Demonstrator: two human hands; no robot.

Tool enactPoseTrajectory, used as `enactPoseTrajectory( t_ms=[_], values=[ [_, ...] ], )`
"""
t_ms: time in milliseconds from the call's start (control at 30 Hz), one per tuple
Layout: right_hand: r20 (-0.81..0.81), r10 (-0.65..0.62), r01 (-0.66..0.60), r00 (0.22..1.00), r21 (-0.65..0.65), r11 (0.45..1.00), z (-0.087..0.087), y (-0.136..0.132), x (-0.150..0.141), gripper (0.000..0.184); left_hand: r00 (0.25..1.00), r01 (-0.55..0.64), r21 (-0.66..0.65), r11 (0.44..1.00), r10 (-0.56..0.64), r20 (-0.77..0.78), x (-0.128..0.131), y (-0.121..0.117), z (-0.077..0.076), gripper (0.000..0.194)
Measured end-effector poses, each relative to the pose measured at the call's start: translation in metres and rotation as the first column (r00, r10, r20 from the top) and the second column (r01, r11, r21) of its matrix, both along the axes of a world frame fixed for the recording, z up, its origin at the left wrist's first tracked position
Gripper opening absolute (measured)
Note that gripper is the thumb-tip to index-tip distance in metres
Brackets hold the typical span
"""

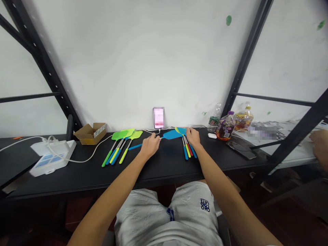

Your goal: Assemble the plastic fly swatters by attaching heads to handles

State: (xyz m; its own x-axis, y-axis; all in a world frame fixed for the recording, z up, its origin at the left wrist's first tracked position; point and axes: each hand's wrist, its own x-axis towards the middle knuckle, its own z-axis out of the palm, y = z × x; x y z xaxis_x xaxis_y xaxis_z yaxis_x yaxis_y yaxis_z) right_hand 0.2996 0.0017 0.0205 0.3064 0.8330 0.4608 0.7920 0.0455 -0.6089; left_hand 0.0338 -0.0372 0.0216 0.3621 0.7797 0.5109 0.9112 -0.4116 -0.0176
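My left hand [150,146] is closed round the shaft of a blue fly swatter [172,134], which lies sideways over the black table. Its blue handle [135,147] sticks out to the left of the hand. At the right, my right hand [193,137] has its fingers closed at the head of a blue fly swatter [181,131] in a small bunch; the fingertips are partly hidden. Below it, blue, yellow-green and red handles [189,150] point towards me. On the left, several green, yellow and blue fly swatters [123,134] lie fanned, heads away from me.
A lit phone [159,118] leans on the wall. An open cardboard box [91,134] and a white power strip [52,157] stand left. Right are bottles [226,125], a white case [212,136] and a dark phone [241,150]. Another person's hand [320,145] shows beyond the black frame.
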Motion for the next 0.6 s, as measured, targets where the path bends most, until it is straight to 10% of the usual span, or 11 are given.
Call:
enactPoseTrajectory(
  t_ms=[600],
  values=[
    [-0.202, 0.467, -0.458, 0.861, 0.091, 0.884, -0.003, -0.007, -0.021, 0.03, 0.998, 0.0, -0.024, 1.0, 0.002, 0.058, -0.002, 0.008, -0.014, 0.04]
  ],
)
